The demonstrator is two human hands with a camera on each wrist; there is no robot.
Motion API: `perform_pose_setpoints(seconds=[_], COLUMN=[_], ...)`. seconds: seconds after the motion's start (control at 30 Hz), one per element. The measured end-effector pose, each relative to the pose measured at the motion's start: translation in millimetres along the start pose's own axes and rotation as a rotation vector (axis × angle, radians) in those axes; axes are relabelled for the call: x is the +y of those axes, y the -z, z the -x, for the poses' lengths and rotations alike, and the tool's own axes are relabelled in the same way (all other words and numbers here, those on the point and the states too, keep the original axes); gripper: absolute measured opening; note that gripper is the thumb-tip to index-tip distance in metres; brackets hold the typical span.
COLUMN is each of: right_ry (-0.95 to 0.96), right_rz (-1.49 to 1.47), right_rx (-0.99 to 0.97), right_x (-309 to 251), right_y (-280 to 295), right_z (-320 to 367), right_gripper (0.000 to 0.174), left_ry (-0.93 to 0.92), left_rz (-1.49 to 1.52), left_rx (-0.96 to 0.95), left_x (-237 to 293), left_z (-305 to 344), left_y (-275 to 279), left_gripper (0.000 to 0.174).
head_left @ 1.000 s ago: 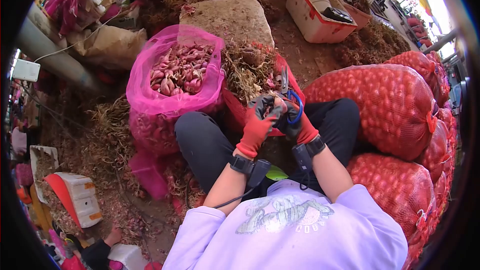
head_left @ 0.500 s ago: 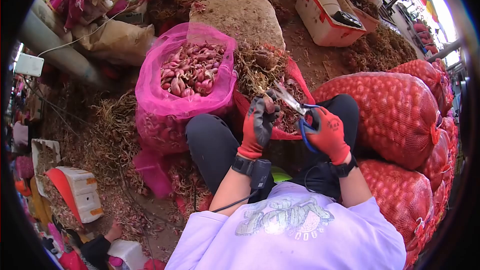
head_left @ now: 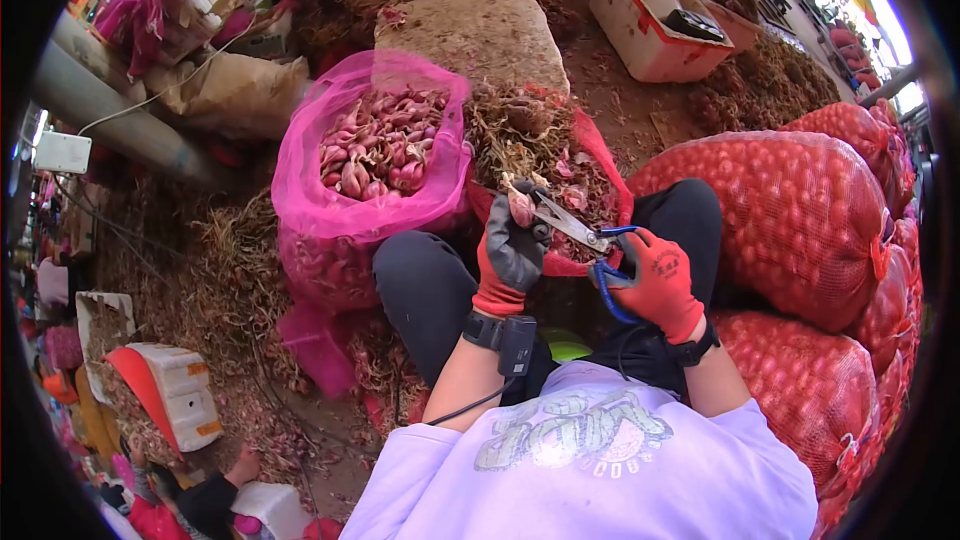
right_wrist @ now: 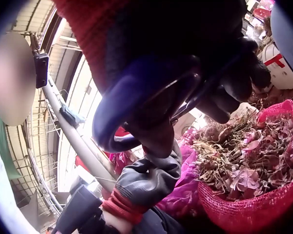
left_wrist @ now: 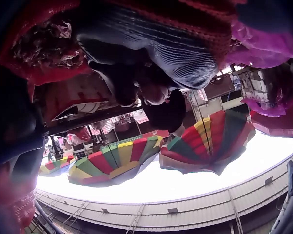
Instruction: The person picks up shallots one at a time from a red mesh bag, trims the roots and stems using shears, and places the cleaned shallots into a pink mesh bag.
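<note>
In the head view, my left hand [head_left: 512, 252], in a red glove with a dark grey coated palm, holds a pinkish shallot [head_left: 521, 206] with a dry, pale top. My right hand [head_left: 660, 282], gloved alike, grips scissors [head_left: 572, 225] by their blue handles. The blades point up and left, with the tips right at the shallot's side. A blue handle loop [right_wrist: 105, 122] fills the middle of the right wrist view, with my left hand beyond it. Below the hands, a red mesh bag [head_left: 618, 180] holds dry stalks and skins.
A pink mesh bag [head_left: 300, 202] of loose shallots stands left of the red bag. Large filled red net sacks [head_left: 770, 220] are stacked at the right. A pale slab [head_left: 470, 35] lies ahead, with a white-and-red box [head_left: 640, 40] beyond it on the right. Dry stalks [head_left: 235, 260] litter the left.
The hands began close together with the scissors pointing up. My right hand moved right, and the blades swung leftward to the shallot. The shallot now shows more clearly in my left fingers.
</note>
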State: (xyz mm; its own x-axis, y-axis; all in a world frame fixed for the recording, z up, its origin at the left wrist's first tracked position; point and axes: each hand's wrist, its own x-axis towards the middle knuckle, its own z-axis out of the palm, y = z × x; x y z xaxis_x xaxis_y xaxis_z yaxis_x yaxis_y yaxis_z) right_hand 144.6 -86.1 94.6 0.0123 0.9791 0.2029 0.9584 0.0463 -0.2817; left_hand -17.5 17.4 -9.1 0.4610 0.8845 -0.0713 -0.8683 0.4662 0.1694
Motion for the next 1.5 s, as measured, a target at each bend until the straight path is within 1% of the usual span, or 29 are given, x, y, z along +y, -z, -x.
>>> perform_pose_setpoints(seconds=[0.13,0.23,0.33,0.43,0.53,0.63,0.73,0.77,0.8,0.87,0.9,0.97,1.0,1.07,1.1,1.17,1.23,1.27,1.33,1.37,1.47,1.5], right_ry=[-0.014,-0.048,-0.071,-0.049,-0.023,-0.028,-0.076,-0.096,-0.106,-0.132,-0.166,-0.139,-0.125,-0.145,-0.154,-0.132,-0.092,-0.043,0.054,0.12,0.052,-0.061], right_rz=[0.042,0.088,0.157,0.155,0.145,0.129,0.072,0.046,0.079,0.142,0.087,-0.129,-0.237,-0.574,-0.742,-0.85,-0.978,-0.947,-0.884,-0.837,-0.863,-0.884], right_rx=[-0.01,0.001,0.035,0.021,-0.003,0.005,-0.015,-0.029,-0.027,-0.019,-0.054,0.008,0.035,-0.031,-0.062,-0.085,-0.076,-0.102,-0.155,-0.169,-0.219,-0.269], right_x=[4.9,0.9,-1.9,2.3,8.2,10.9,13.8,14.9,18.7,28.1,29.0,33.0,33.8,26.0,21.8,17.3,18.8,20.5,23.2,23.8,11.1,4.9], right_y=[-6.1,-9.2,-14.5,-18.6,-13.3,-15.3,-20.7,-22.4,-23.9,-25.0,-18.6,-18.7,-18.4,-14.9,-13.9,-15.6,-26.3,-27.6,-28.6,-30.6,-21.1,-14.0], right_z=[3.4,3.8,0.9,-1.0,-4.4,-4.5,-7.8,-10.1,-13.1,-21.0,-26.5,-33.6,-35.9,-42.2,-45.6,-50.8,-56.1,-58.5,-61.8,-61.5,-56.8,-55.2], right_gripper=[0.041,0.042,0.042,0.042,0.041,0.04,0.04,0.041,0.04,0.04,0.037,0.037,0.038,0.039,0.04,0.039,0.037,0.037,0.037,0.034,0.032,0.029], left_ry=[0.004,-0.061,-0.163,-0.24,-0.213,-0.116,0.02,0.039,0.058,0.1,0.13,0.186,0.218,0.284,0.311,0.366,0.436,0.471,0.589,0.646,0.572,0.222], left_rz=[0.009,-0.066,-0.284,-0.437,-0.409,-0.19,-0.343,-0.331,-0.321,-0.307,-0.306,-0.302,-0.326,-0.377,-0.339,-0.264,-0.213,-0.188,-0.118,-0.083,-0.251,-0.671], left_rx=[-0.004,0.057,-0.077,0.051,0.091,-0.062,-0.059,-0.028,0.001,0.057,0.081,0.128,0.118,0.098,0.081,0.049,-0.074,-0.135,-0.061,-0.022,0.081,-0.016], left_x=[-4.4,-8.6,-13.3,-15.4,-11.5,-12.0,-15.6,-16.3,-16.5,-16.4,-15.5,-11.1,-9.7,-7.5,-8.4,-11.0,-12.7,-13.5,-12.5,-11.6,-8.3,-14.0], left_z=[0.9,2.0,-1.5,1.6,2.3,0.5,3.9,4.8,5.3,5.9,5.4,3.6,4.4,5.8,4.7,2.7,1.1,1.1,3.1,4.5,10.3,13.1], left_y=[-1.2,-6.7,2.6,-1.8,-7.4,-5.0,-3.4,-4.3,-7.2,-12.3,-12.2,-10.3,-9.8,-8.6,-7.2,-0.9,10.0,14.3,11.6,9.8,5.5,5.4], left_gripper=[0.03,0.028,0.024,0.022,0.021,0.019,0.02,0.021,0.023,0.031,0.033,0.039,0.04,0.044,0.041,0.037,0.036,0.035,0.044,0.05,0.037,0.038])
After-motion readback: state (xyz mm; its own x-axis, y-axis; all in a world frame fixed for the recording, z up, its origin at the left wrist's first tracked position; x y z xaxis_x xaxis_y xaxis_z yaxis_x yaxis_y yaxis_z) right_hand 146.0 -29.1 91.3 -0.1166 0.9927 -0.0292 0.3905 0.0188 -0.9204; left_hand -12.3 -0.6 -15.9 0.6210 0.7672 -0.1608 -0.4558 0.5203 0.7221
